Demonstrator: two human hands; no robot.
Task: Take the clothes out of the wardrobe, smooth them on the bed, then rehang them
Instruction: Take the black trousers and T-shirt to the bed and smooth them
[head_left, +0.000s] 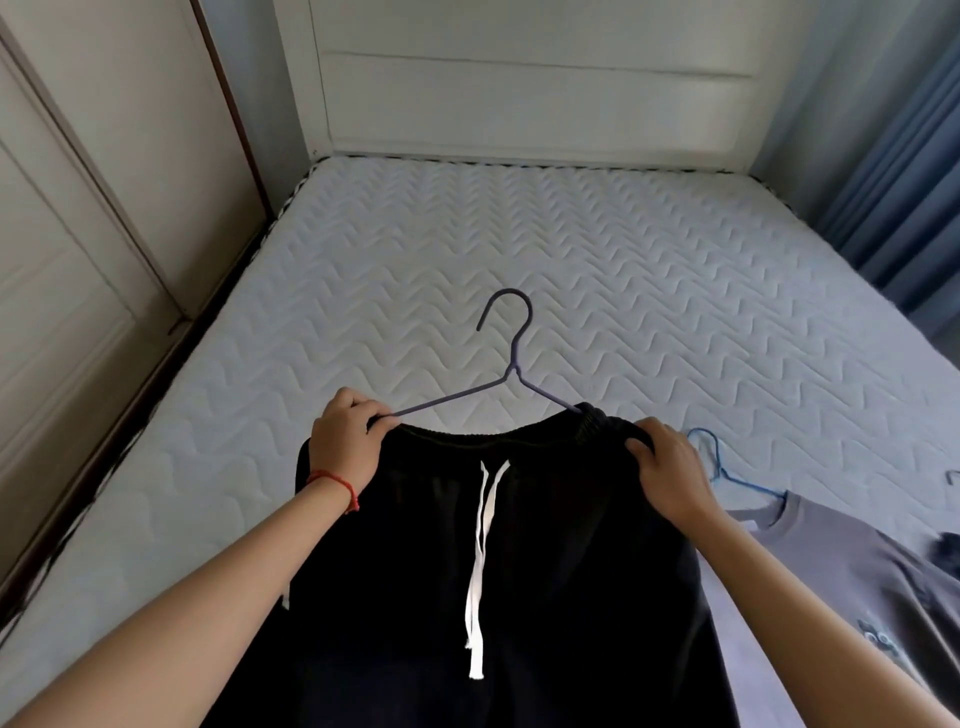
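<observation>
Black trousers (545, 561) with a white drawstring lie spread on the near part of the white quilted bed (519, 249). A purple hanger (511, 358) sits at their waistband, its hook pointing away from me. My left hand (345, 441) grips the hanger's left end together with the waistband. My right hand (670, 473) grips the waistband's right end, where the hanger's other arm goes under the fabric.
A grey T-shirt (841, 566) on a blue hanger (727, 467) lies on the bed at the right, beside a dark item at the frame edge. Wardrobe doors (78, 260) line the left side. A white headboard (535, 83) stands behind, blue curtains (904, 197) at the right.
</observation>
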